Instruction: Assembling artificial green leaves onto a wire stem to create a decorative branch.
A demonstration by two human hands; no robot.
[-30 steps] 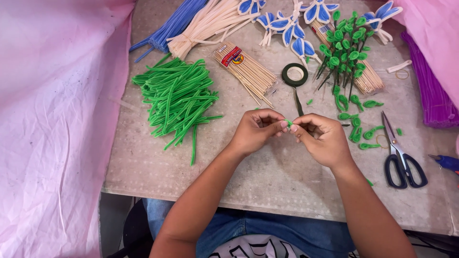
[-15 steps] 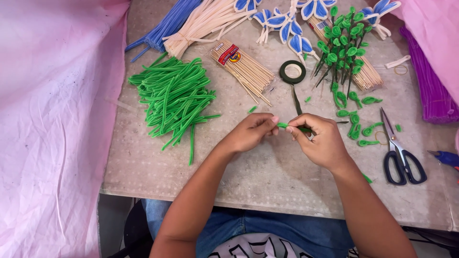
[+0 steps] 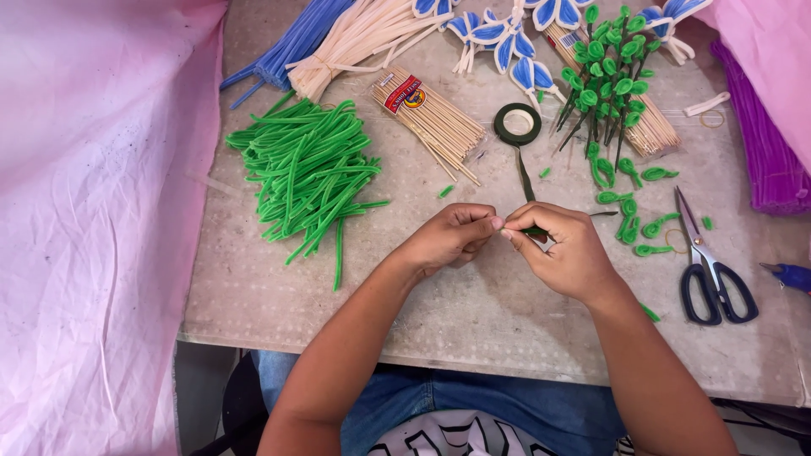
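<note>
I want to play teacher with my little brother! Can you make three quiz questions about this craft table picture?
1. True or false: the scissors lie left of the left hand.
2. Which pile lies nearest the left hand? A) green pipe cleaners B) purple pipe cleaners C) blue pipe cleaners
3. What colour is the tape roll above the right hand?

Key: 1 false; 2 A; 3 dark green.

Green pipe cleaners (image 3: 308, 173), dark green tape roll (image 3: 517, 124), black-handled scissors (image 3: 708, 268), pink cloth (image 3: 93, 211)
</note>
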